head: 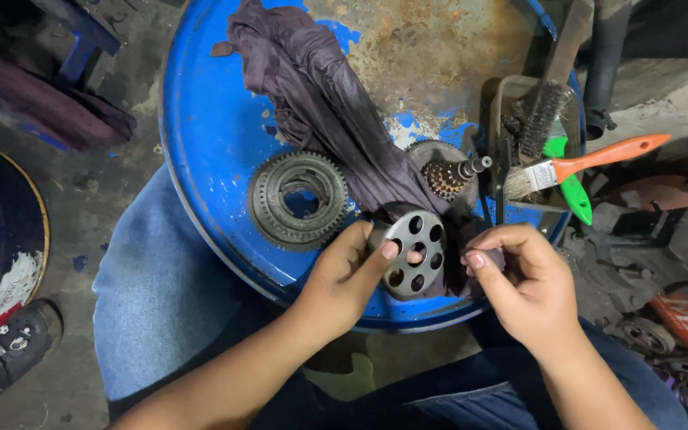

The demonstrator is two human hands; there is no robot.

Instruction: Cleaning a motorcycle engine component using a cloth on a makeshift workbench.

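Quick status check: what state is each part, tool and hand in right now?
Left hand: gripping the perforated disc.
Perforated disc: held up on edge.
Right hand: pinching the dark rag.
Dark rag: draped across the blue drum lid.
Ring gear: lying flat.
Paintbrush: resting on the tray.

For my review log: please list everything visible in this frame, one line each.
drum lid: 1, blue and rusty, centre
rag: 1, dark purple, across the lid
ring gear: 1, grey, on the lid
small gear on shaft: 1, dark, right of the rag
paintbrush: 1, orange handle, on a tray at right
wire brush: 1, dark, same tray
perforated disc: 1, grey, in left hand
left hand: grip on the disc
right hand: pinching the rag's end
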